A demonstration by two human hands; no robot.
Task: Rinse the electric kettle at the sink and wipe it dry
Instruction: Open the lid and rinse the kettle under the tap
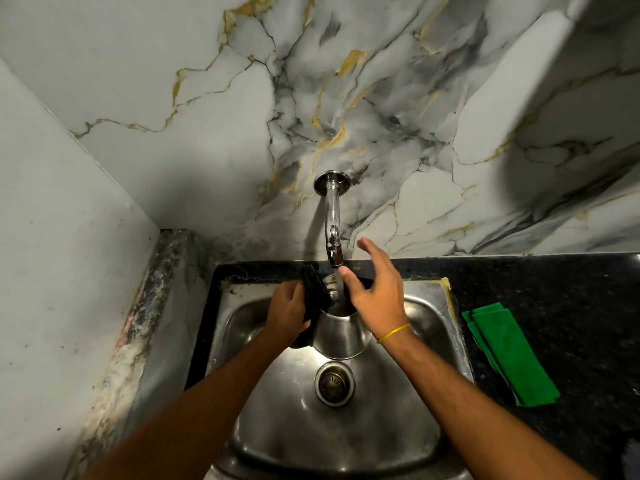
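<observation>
A steel electric kettle (341, 336) with a black handle and an open black lid stands upright over the steel sink (429, 327), right under the chrome tap (333, 237). Water runs from the tap into the kettle's open mouth. My left hand (287, 311) is shut on the kettle's black handle at its left side. My right hand (375, 289) hovers over the kettle's mouth just right of the tap, fingers spread, holding nothing. A folded green cloth (509, 353) lies on the black counter to the right of the sink.
The sink's drain (334, 383) sits below the kettle. A black granite counter (571, 306) runs to the right. A marble-patterned wall (346, 98) rises behind the tap, and a plain wall with a stone ledge (138, 323) closes the left side.
</observation>
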